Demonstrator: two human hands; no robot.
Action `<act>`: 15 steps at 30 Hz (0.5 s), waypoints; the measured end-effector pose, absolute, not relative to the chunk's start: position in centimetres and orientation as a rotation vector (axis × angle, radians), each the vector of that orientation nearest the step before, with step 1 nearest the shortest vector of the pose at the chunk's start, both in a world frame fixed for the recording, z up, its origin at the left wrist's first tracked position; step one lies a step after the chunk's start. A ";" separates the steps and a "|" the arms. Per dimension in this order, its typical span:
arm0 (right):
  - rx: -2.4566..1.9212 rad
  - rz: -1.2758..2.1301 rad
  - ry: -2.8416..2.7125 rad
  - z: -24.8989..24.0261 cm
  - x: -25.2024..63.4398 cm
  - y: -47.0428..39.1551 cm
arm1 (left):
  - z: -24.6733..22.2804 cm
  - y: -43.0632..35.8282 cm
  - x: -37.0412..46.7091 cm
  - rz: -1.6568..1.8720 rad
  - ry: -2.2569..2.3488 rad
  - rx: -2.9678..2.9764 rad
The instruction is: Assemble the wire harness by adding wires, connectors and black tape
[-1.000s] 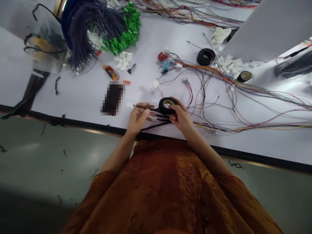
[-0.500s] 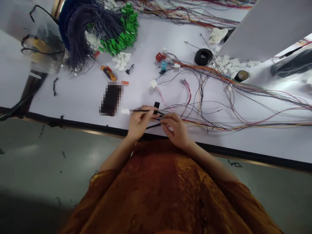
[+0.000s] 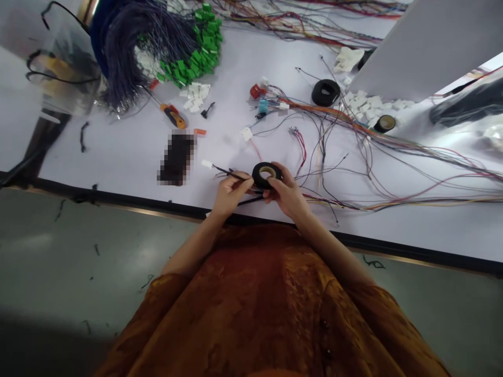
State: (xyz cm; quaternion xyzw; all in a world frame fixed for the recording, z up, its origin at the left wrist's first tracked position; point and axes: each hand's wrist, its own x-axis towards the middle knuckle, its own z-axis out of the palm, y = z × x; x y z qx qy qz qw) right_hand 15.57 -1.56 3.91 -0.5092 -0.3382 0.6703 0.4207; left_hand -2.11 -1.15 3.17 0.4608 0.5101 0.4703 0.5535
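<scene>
My left hand [image 3: 231, 195] pinches a black-wrapped wire bundle [image 3: 228, 172] near the table's front edge. A white connector [image 3: 207, 164] is at the bundle's left end. Between my hands, a roll of black tape [image 3: 257, 178] with a pale core faces up, gripped by the fingers and thumb of my right hand [image 3: 288, 192]. The roll is close to my left fingertips. Another black-covered strand [image 3: 249, 201] passes below the hands. Loose thin wires [image 3: 334, 201] run off to the right from beneath my right hand.
An orange-black screwdriver [image 3: 173, 115], a pixelated dark object [image 3: 176, 159] and green connectors [image 3: 208, 47] on dark wires are at the left. Behind my hands is a wire harness [image 3: 310, 106]. Farther right are a black ring [image 3: 326, 92], another tape roll [image 3: 385, 123] and white connectors [image 3: 363, 107].
The tape roll now shows face up in my right hand, where a narrow black shape stood before. My left hand has shifted slightly right, and the white connector has moved up a little.
</scene>
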 end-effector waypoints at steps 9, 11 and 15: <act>-0.998 1.071 -2.273 7.2 17.2 2.7 | 5.1 -1.5 -2.5 1.091 1.208 1.352; -0.939 1.178 -2.347 7.1 16.7 3.4 | 4.9 -1.7 -2.7 1.082 1.204 1.429; -1.036 1.103 -2.406 6.1 15.8 3.0 | 3.8 -2.2 -3.0 1.002 1.245 1.614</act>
